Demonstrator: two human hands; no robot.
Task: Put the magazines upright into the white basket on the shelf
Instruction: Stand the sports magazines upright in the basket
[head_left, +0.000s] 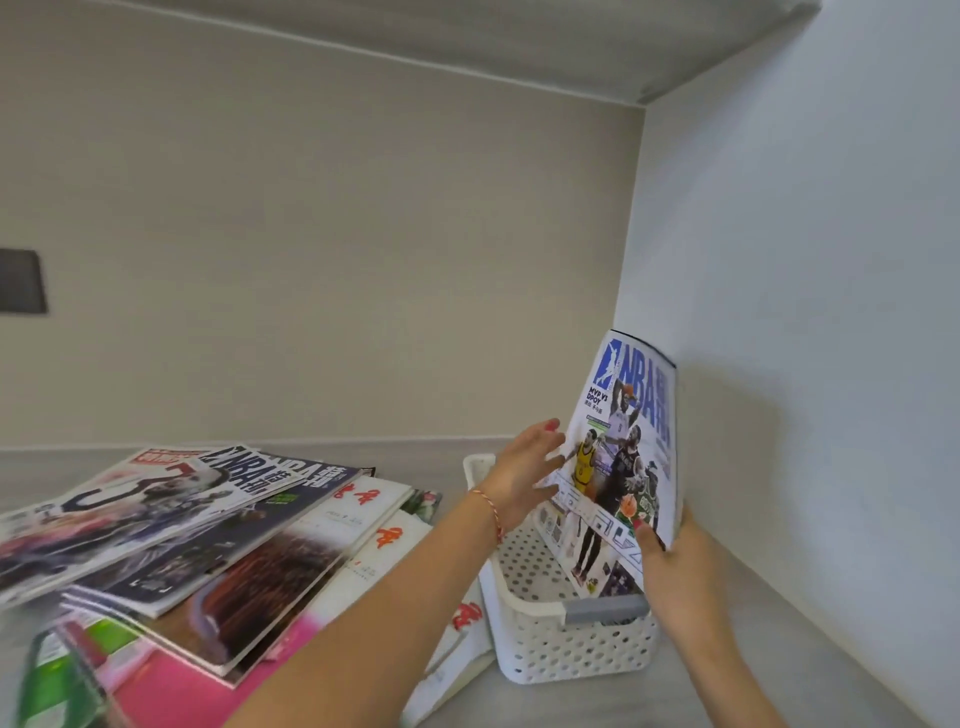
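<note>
A single wide-angle camera, worn on the person's head, looked forward and slightly down into a shelf bay. It sat close, with both forearms reaching in from the bottom edge. The view took in the grey back wall (322, 260), the white side wall (805, 312) at right and the underside of the shelf above (467, 36) across the top. Straight lines bowed toward the frame's edges.

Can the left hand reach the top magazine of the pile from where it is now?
Probably yes. The left hand is open beside the NBA magazine standing in the white basket, and holds nothing. The pile lies uncovered just to its left on the shelf; nothing stands between.
</note>
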